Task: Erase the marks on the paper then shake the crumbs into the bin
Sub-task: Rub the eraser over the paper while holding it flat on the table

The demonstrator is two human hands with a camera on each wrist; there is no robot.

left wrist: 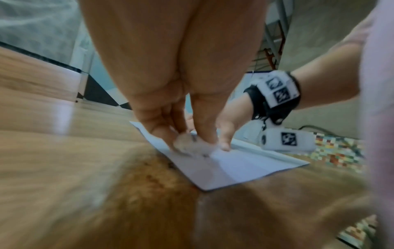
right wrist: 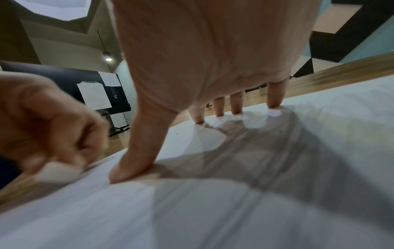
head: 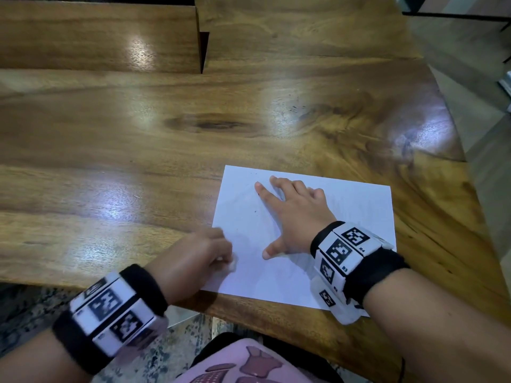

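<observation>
**Eraser at the sheet's left edge, other hand pinning the page**

My left fingers [left wrist: 162, 133] are curled round a small white eraser [left wrist: 192, 146], pinching it against the thumb and pressing it onto the paper [head: 359, 205] close to its left edge. From the head camera the left hand [head: 199, 255] shows as a blurred fist with the eraser [head: 231, 265] poking out at its right side.

My right hand [head: 296, 214] lies flat on the sheet, fingers straight and spread, thumb stretched toward the left hand. In the right wrist view the fingertips [right wrist: 274, 102] and thumb press down on the page, with faint grey pencil marks [right wrist: 266, 151] beneath the palm.

The paper sits on a wooden table [head: 166, 134], at its near right corner, with the bottom edge reaching the table's front rim. Both wrists carry black bands with white marker blocks [head: 345, 250]. I can't see a bin in any view.
</observation>
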